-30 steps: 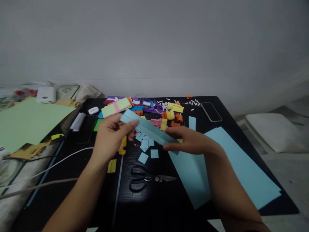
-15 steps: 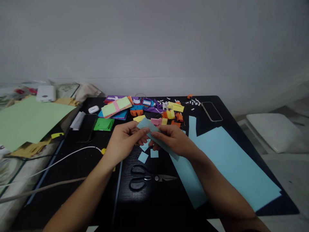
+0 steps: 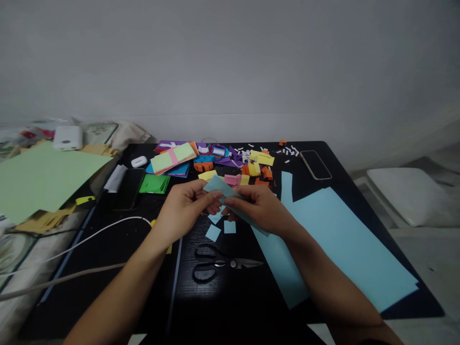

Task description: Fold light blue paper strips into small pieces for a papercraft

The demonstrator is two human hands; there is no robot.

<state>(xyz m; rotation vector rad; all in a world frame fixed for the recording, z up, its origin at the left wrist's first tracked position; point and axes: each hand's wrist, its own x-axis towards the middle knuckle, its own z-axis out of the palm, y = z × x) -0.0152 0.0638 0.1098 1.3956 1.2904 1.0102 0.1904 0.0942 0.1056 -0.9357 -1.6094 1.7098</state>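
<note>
Between my two hands is a light blue paper strip (image 3: 216, 184), held above the black table and slanting down to the right. My left hand (image 3: 189, 203) pinches its upper left end with thumb and fingers. Around its middle my right hand (image 3: 257, 206) is closed, and the strip's lower end sticks out beneath that palm. Small blue paper squares (image 3: 213, 233) lie on the table below the hands. Nearer to me rest black-handled scissors (image 3: 226, 263), blades pointing right and slightly apart.
Large light blue sheets (image 3: 352, 249) and a long strip (image 3: 283, 273) lie at right, near a phone (image 3: 315, 165). Colourful folded papers (image 3: 217, 160) and white scraps spread along the back. Green paper pieces (image 3: 154, 184), a dark phone (image 3: 128, 189) and a white cable (image 3: 108, 228) are at left.
Almost nothing differs. Both hands keep their hold on the blue strip, whose lower end has shifted very slightly to the right.
</note>
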